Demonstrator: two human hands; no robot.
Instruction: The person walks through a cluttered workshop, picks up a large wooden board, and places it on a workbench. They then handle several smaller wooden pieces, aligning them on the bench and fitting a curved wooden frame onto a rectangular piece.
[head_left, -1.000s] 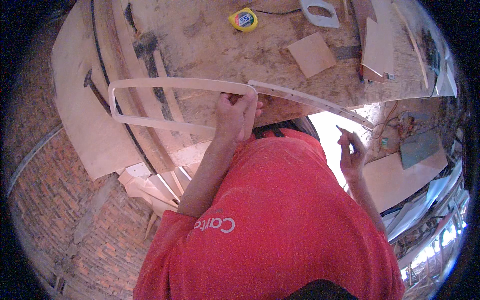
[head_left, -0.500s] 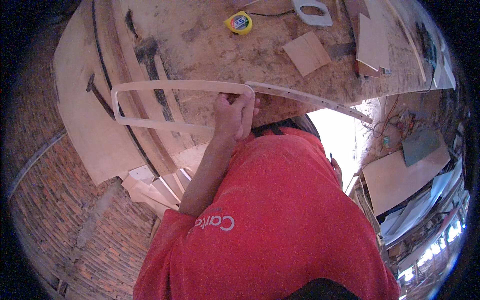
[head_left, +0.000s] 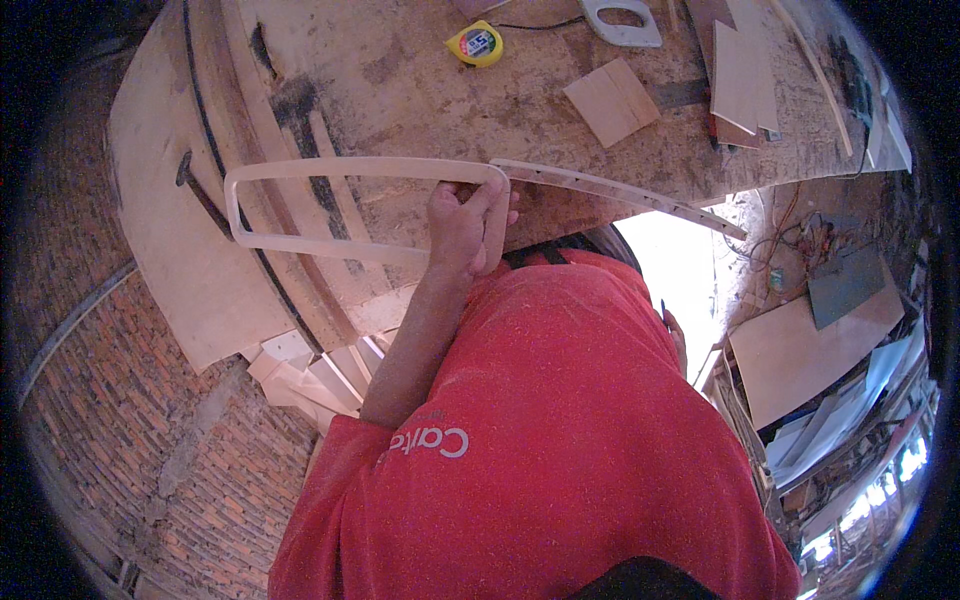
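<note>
My left hand (head_left: 462, 228) is closed around the rounded right end of a long, narrow pale wooden frame (head_left: 365, 168). The frame has an open middle and rounded corners, and stretches left over the workbench. Just right of the hand, a thin pale strip with dark spots (head_left: 620, 196) runs along the bench's near edge and sticks out past it. My right hand (head_left: 675, 340) shows only partly, low beside the red shirt. Its fingers look curled, and a thin dark tip pokes up by them; most of that hand is hidden behind my body.
On the worn wooden bench (head_left: 400, 110) lie a yellow tape measure (head_left: 475, 44), a saw with a light grey handle (head_left: 640, 38), a square wooden piece (head_left: 612, 102) and a hammer (head_left: 205, 197). Boards (head_left: 815, 350) lean at the right, near tangled cables (head_left: 800, 240). Brick floor (head_left: 130, 400) shows left.
</note>
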